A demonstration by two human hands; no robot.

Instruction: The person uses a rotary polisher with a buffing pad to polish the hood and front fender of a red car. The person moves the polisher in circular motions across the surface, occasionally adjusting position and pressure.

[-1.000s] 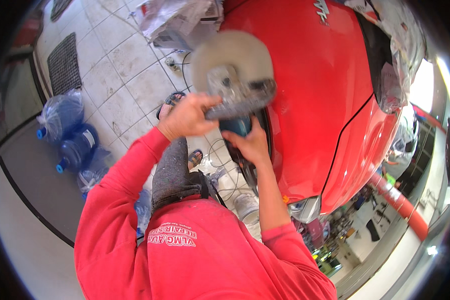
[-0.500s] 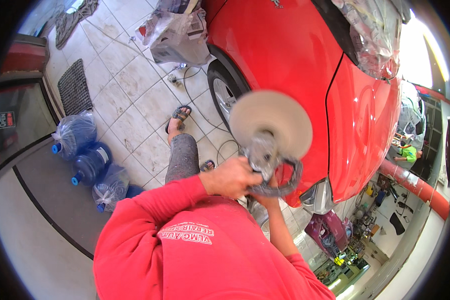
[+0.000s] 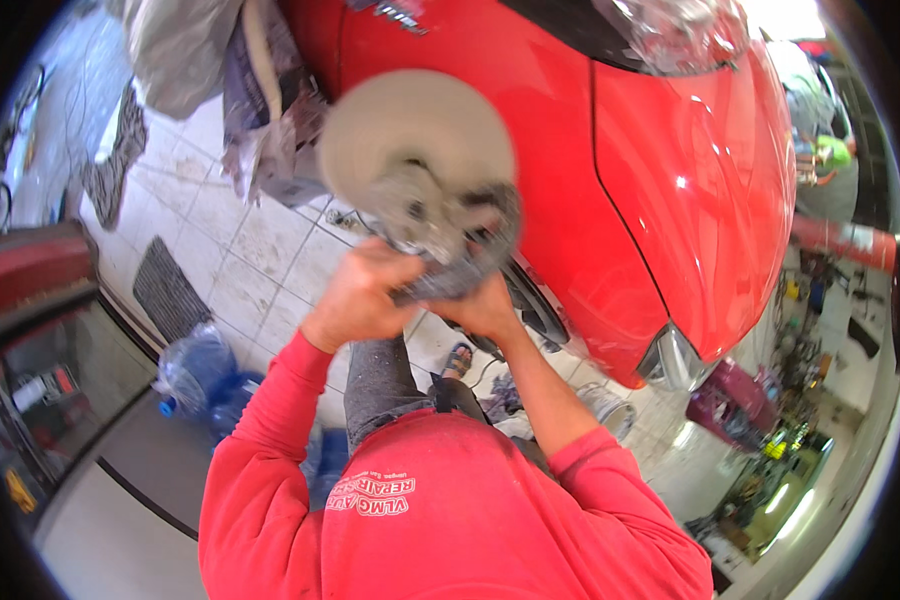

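Observation:
Both my hands grip a grey, dust-worn car polisher with a wide, round, pale buffing pad, whose face is smeared by motion. My left hand is closed around the near left part of the machine. My right hand is wrapped at the loop-shaped handle on the right, its fingers partly hidden. The pad lies against or just over the side panel of a glossy red car; which of the two cannot be told from above.
Plastic and paper sheeting covers the car at the far left. A dark mat and blue water jugs lie on the left. A white bucket stands at the right by the headlight. A purple car part lies beyond.
The polisher and both hands have moved up and to the left, along the car's side away from the headlight. My view has shifted too, and both hands keep their hold.

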